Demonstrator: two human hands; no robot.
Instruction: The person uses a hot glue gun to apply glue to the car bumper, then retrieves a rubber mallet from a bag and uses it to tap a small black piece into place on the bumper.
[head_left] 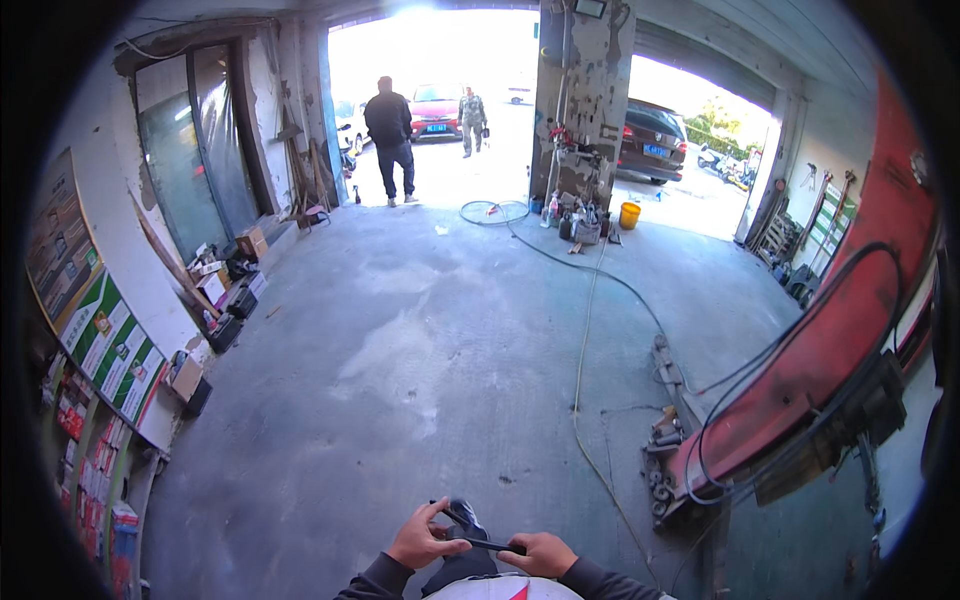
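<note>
White clothing (478, 592) sits below our left hand (420, 540) and right hand (543, 554), both gripping 1 slim dark object (490, 545); a loosened pinch could drop it.

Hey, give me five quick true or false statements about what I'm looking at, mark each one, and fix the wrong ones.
1. The left hand and the right hand both hold a slim dark object. True.
2. A blue bucket stands beside the pillar. False: the bucket there is yellow.
3. A red car is outside, to the right of a person in a dark jacket. True.
4. A large red column rises at the left of the view. False: the red column is at the right.
5. A thin hose or cable lies along the floor. True.
</note>
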